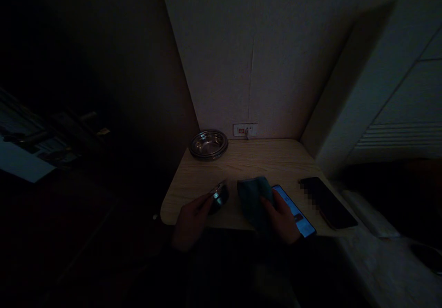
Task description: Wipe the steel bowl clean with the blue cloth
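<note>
My left hand is closed on the rim of a small shiny metal bowl, tilted on its side above the table's front part. A blue-green cloth is pinched in my right hand, to the right of the bowl and apart from it. Part of the cloth hangs down toward the front edge. Behind my hands, a stack of shiny metal bowls stands at the table's back left corner. The room is dim, so fine detail of the fingers is lost.
The pale wooden table has rounded corners and meets the wall behind. A lit phone lies beside my right hand. Farther right is a dark flat object. A socket plate sits low on the wall. Bedding lies at right.
</note>
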`<state>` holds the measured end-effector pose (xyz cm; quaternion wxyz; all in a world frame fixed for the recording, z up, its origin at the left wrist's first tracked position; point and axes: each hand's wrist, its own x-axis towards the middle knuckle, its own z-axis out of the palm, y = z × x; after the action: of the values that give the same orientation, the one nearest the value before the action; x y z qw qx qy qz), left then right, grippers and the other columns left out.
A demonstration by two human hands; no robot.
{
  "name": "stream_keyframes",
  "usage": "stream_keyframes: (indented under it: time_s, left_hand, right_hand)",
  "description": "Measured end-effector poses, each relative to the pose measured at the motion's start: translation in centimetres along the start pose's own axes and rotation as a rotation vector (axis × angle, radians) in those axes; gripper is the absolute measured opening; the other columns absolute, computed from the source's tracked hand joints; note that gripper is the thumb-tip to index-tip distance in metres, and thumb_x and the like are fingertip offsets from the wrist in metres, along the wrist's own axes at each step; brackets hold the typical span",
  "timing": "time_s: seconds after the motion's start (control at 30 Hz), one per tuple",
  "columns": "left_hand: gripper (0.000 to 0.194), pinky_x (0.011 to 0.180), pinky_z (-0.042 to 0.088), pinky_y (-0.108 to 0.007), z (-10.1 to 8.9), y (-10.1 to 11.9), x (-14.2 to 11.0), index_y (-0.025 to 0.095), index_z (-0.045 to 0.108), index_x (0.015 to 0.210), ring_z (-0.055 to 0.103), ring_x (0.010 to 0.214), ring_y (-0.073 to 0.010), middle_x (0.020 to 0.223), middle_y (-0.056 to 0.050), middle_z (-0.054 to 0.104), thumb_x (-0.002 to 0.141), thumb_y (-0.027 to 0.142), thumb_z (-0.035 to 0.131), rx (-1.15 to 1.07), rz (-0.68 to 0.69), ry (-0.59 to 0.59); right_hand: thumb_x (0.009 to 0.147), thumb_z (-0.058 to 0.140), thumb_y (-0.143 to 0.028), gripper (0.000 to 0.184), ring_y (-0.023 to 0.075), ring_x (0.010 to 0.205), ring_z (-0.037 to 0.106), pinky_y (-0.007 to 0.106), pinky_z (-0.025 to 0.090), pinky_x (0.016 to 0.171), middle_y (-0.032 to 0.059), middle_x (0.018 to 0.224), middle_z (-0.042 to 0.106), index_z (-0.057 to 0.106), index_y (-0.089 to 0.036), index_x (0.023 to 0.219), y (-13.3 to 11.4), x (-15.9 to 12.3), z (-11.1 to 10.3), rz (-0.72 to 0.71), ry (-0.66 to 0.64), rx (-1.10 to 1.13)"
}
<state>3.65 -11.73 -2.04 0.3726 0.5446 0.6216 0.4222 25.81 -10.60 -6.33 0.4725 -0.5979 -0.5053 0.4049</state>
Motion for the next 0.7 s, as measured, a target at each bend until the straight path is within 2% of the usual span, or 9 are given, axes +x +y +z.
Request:
stream_keyframes:
  time_s: [0.17,0.27,0.37,0.57,0.7]
  left_hand:
    - [0.041,0.080,0.047,-0.031,-0.1,1.0,0.1,0.013,0.069,0.093,0.063,0.090,-0.0234,0.094,-0.007,0.071,0.071,0.046,0.060,-0.166,-0.112,0.107]
    - [0.047,0.073,0.048,-0.029,0.1,0.5,0.1,0.011,0.066,0.098,0.064,0.087,-0.0226,0.091,-0.008,0.071,0.073,0.049,0.058,-0.322,-0.184,0.113]
    - [0.047,0.072,0.048,-0.027,0.5,-0.1,-0.1,0.011,0.065,0.101,0.064,0.086,-0.0207,0.091,-0.007,0.071,0.075,0.049,0.055,-0.455,-0.189,0.099]
    - [0.045,0.082,0.046,-0.031,1.1,-0.6,-0.6,0.013,0.067,0.098,0.062,0.095,-0.0236,0.096,-0.008,0.070,0.075,0.049,0.055,-0.458,-0.170,0.130]
    - [0.048,0.087,0.044,-0.035,1.4,-0.9,-0.8,0.012,0.067,0.096,0.060,0.098,-0.0256,0.098,-0.009,0.069,0.075,0.053,0.054,-0.452,-0.189,0.149]
  right_hand:
    - [0.075,0.052,-0.050,0.053,0.0265,0.110,0.052,0.042,0.038,0.097,0.0102,0.116,0.059,0.052,-0.016,0.116,-0.5,0.5,0.1,-0.063,0.048,-0.026]
    - [0.076,0.051,-0.048,0.056,0.0262,0.114,0.050,0.043,0.035,0.100,0.0107,0.122,0.056,0.048,-0.016,0.123,-0.7,0.6,0.2,-0.108,0.072,-0.071]
    - [0.078,0.050,-0.044,0.055,0.0261,0.116,0.049,0.044,0.035,0.100,0.0102,0.125,0.054,0.045,-0.017,0.126,-0.8,0.6,0.1,-0.160,0.079,-0.115]
    - [0.083,0.046,-0.033,0.045,0.0249,0.116,0.048,0.043,0.037,0.099,0.0092,0.124,0.054,0.047,-0.020,0.126,-1.4,0.6,0.6,-0.393,0.096,-0.219]
    - [0.085,0.044,-0.025,0.047,0.0230,0.117,0.047,0.043,0.038,0.099,0.0090,0.126,0.050,0.040,-0.023,0.131,-2.2,0.3,1.5,-0.508,0.063,-0.282]
